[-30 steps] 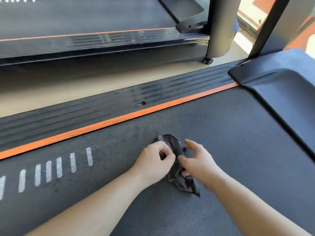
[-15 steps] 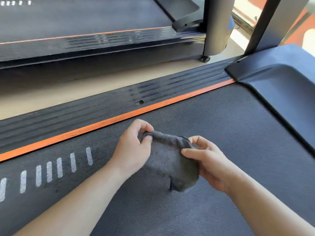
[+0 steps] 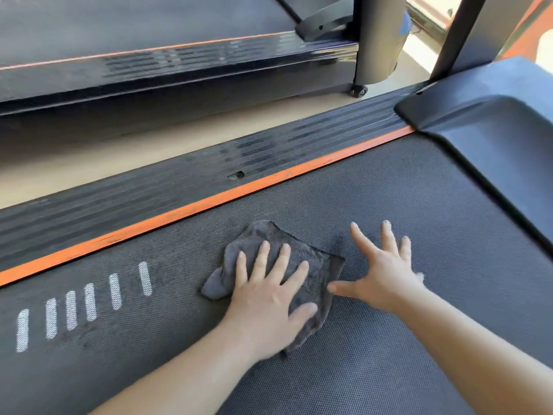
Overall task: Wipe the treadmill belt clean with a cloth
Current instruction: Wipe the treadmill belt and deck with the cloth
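- While pressing the grey cloth (image 3: 269, 236) flat on the belt (image 3: 419, 220) with the left hand (image 3: 269, 298), keep the palm and the straight, spread fingers bearing down evenly, so as to drag the whole patch and not just a corner.
- Spread under and just ahead of that hand, short of the orange strip (image 3: 209, 205); bunched at the corner beside the little finger and at the edge near the wrist. Probably worth smoothing before a long stroke.
- Right hand (image 3: 386, 277): open as well, fingers splayed, holding nothing, just right of the cloth over bare belt, thumb tip at the cloth's edge. Hard to tell whether resting or hovering. Best used as a brace, clear of the stroke path.
- Wipe in long overlapping passes; seemingly darker smudges left of the left hand, near the white dashes (image 3: 86, 304).
- Beyond the fingertips: orange strip, then the ribbed side rail (image 3: 179, 187). Avoid riding up onto either.
- Far right of the right hand: raised motor cover (image 3: 493, 130), likely to stop a rightward stroke.
- Further ahead: floor (image 3: 119, 151), a second treadmill (image 3: 149, 55), an upright post (image 3: 377, 37). Well apart, no obstacle.
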